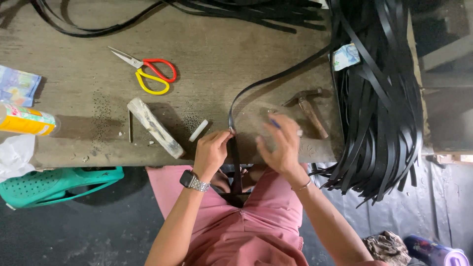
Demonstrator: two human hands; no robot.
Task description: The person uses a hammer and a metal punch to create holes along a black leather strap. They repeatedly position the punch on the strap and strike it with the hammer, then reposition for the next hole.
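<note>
- Worn wooden workbench (74, 148) is carrying scissors (150, 75) at left and a hammer (309, 108) at right.
- Left hand (211, 153) is pinching a black strap (276, 79) at the bench edge, fingers closed on it.
- Strap is running up and rightward from that pinch.
- Right hand (281, 143) is hovering just right, blurred, fingers loosely spread around a small blue tool (274, 123).

Black strap (276, 79) curving across bench, end pinched.
</note>
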